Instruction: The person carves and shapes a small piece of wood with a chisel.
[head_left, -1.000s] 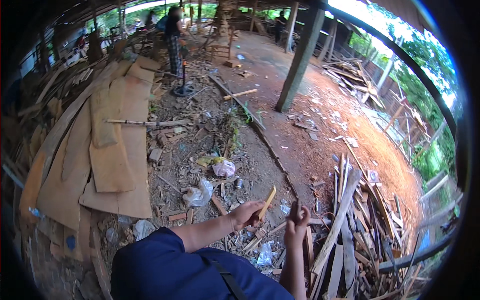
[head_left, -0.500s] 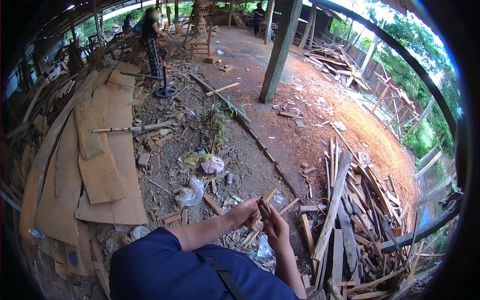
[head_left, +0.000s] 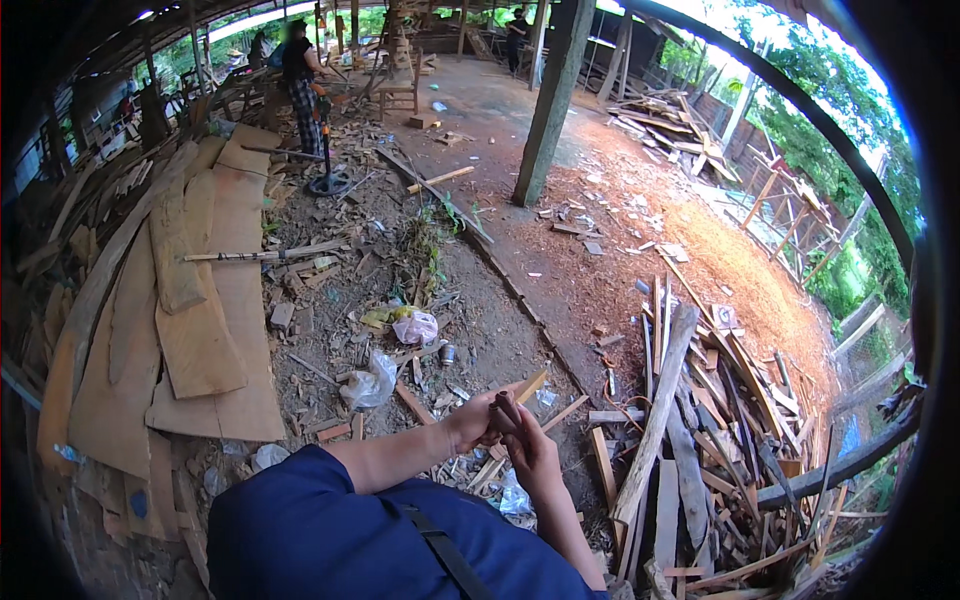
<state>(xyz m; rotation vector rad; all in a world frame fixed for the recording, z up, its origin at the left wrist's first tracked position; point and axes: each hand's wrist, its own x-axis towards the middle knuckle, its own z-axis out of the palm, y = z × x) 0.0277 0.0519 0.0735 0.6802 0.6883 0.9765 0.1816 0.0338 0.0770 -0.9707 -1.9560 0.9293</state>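
In front of my body, both hands meet around a small, dark brown, elongated object (head_left: 508, 412) with a rounded end; its exact kind I cannot make out. My right hand (head_left: 536, 458) is closed on it, thumb and fingers pressed along its side. My left hand (head_left: 470, 422) is curled against its other side, and its fingertips are partly hidden. Behind the hands, a light wooden strip (head_left: 531, 388) lies on the littered ground.
Wide planks (head_left: 215, 400) lie stacked at the left. A heap of scrap wood (head_left: 690, 450) fills the right, near a post (head_left: 555, 110). Plastic bags (head_left: 372, 381) litter the middle. A person (head_left: 303, 80) stands far left beside a metal detector (head_left: 327, 165); another person (head_left: 516, 40) is farther back.
My hands and the brown object have shifted slightly left, and the object is tilted a little differently. The surrounding scene has shifted slightly with my head.
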